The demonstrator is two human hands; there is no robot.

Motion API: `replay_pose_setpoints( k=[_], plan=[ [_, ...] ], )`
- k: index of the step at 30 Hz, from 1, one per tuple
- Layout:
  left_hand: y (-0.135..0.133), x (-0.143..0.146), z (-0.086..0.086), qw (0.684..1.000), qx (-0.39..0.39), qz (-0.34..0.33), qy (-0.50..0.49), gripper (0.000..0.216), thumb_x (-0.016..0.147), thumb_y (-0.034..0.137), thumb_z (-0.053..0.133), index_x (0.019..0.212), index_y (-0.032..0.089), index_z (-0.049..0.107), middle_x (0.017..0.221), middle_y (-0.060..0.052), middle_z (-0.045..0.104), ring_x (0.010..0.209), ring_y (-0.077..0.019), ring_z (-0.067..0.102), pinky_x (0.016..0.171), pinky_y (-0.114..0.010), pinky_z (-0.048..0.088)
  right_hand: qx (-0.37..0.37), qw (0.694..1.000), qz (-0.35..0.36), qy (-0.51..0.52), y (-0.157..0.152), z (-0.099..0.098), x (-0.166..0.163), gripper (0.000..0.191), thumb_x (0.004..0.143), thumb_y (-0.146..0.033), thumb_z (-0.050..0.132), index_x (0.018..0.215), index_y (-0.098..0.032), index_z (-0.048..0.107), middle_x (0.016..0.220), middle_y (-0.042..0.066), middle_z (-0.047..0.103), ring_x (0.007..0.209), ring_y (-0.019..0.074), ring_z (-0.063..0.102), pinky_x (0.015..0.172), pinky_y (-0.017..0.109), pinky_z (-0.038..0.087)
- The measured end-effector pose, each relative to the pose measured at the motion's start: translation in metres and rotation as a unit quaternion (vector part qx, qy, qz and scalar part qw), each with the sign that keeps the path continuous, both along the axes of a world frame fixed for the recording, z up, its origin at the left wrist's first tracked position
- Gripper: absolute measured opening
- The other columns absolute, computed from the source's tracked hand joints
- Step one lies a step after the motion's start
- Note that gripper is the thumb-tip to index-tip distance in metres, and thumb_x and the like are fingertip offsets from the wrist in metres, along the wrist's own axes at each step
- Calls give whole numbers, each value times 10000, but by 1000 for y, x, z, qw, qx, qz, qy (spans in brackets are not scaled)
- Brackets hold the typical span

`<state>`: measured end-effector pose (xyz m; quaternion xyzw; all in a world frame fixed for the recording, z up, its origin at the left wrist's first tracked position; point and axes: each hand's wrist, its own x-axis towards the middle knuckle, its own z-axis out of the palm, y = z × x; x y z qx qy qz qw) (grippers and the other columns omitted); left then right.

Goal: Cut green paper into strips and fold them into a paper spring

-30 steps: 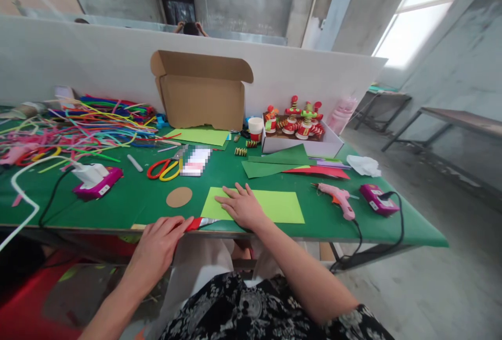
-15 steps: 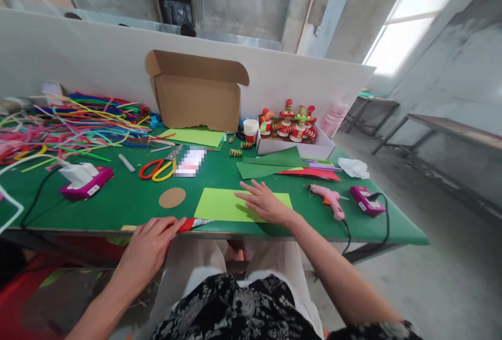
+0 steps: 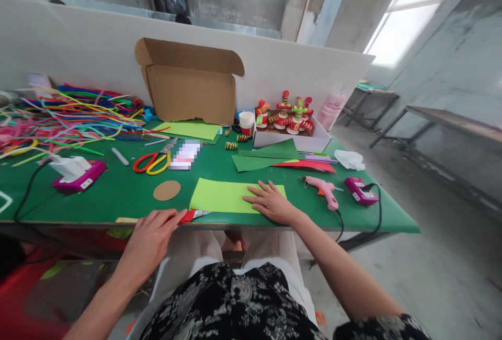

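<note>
My right hand point(image 3: 270, 204) lies flat, fingers spread, on the right part of a light green paper sheet point(image 3: 223, 195) near the table's front edge. At that edge my left hand point(image 3: 151, 238) is closed around a red-handled tool point(image 3: 195, 215) with a silver tip that points toward the sheet. A brown cardboard disc point(image 3: 167, 190) lies just left of the sheet. Red and yellow scissors point(image 3: 151, 162) lie farther back.
On the green table point(image 3: 117, 188): a pile of coloured pipe cleaners point(image 3: 66, 115) at left, an open cardboard box point(image 3: 188, 86), a white box of red figures point(image 3: 290, 131), dark green and red paper point(image 3: 274, 161), a pink glue gun point(image 3: 322, 188), pink power adapters point(image 3: 361, 191).
My right hand slid along the green sheet from its left part to its right part. The left hand stayed at the edge on the red tool. The view shifted slightly.
</note>
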<state>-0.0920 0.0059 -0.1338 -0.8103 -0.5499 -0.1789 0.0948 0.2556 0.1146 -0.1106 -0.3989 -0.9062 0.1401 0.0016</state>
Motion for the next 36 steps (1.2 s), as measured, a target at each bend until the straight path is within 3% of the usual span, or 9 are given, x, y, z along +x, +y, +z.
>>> replay_pose_setpoints(
  k=[36],
  plan=[
    [3,33,4,1000,-15,-8,1,449,927,142,338,1272,226,613,1099,-93,694,954,-239,581,743,-353,423,15,1000,0,16,-2,-2,0,434,1036,-412,316,1453,-387,433,1577,-37,349,1490,305,196,1196,571,96]
  ],
)
